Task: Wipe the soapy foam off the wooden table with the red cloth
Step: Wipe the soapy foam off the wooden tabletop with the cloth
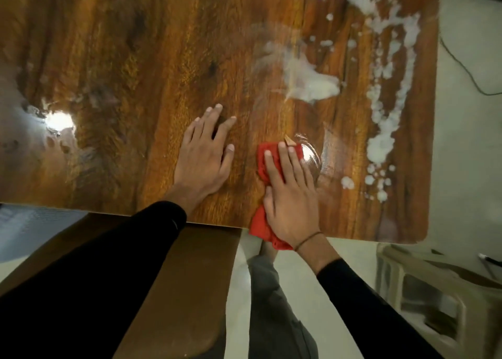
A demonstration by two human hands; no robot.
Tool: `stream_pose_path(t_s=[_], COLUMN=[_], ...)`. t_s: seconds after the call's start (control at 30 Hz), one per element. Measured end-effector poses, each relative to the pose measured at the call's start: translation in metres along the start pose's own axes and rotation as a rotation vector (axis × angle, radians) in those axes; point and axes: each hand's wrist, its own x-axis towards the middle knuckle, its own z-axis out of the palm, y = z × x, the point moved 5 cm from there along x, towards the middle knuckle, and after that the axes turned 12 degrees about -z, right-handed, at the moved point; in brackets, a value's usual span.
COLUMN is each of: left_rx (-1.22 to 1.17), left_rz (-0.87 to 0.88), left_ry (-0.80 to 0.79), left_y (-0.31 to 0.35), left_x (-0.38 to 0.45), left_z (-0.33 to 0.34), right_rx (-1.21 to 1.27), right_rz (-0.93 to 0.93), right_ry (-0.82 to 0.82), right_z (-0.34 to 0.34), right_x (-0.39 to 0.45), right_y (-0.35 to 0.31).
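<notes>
Nearest the person, the right hand (290, 193) lies flat on the red cloth (264, 223), fingers straight and pressed down on it; a thin dark band circles that wrist, and a black sleeve (366, 304) runs back from it. The cloth is bunched under the palm; one end hangs off the near edge of the wooden table (135, 60) behind the wrist, the other peeks out past the fingertips. Just left of that hand, a little apart, the left hand (205, 157) rests palm down on bare wood, fingers spread and straight, holding nothing; its own black sleeve (108, 263) crosses the table edge.

Just beyond the right fingertips the wood shows a wet, glossy arc; to the right of the hand, small white blobs of soapy foam (380, 144) sit near the table's right edge, and from there a broken trail climbs away toward the far right corner. Farther out and ahead of the right hand lies a bigger smeared patch of foam (312, 81); the far corner holds another thick clump. Well off to the left of the left hand, a bright glare sits on a wet stretch of table.

Below the table edge stands a brown chair (176, 290); off to the right, on the pale floor, a light plastic stool (434, 299).
</notes>
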Motion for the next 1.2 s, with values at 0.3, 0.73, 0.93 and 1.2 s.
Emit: stream_pose_path(t_s=[0.3, 0.73, 0.93, 1.2], left_rx=[-0.01, -0.015, 0.005, -0.003], left_rz=[-0.017, -0.009, -0.01, -0.168], left_ry=[-0.022, 0.0, -0.027, -0.023], left_y=[0.001, 0.003, 0.006, 0.075], left_x=[-0.002, 0.002, 0.002, -0.016], left_z=[-0.003, 0.0, 0.002, 0.011], right_rx=[0.012, 0.025, 0.022, 0.01], right_rz=[0.276, 0.018, 0.254, 0.218], right_ry=[0.086, 0.006, 0.015, 0.056], right_z=[-0.024, -0.011, -0.025, -0.043], right_x=[0.004, 0.007, -0.045, 0.032], right_y=[0.121, 0.066, 0.147, 0.179])
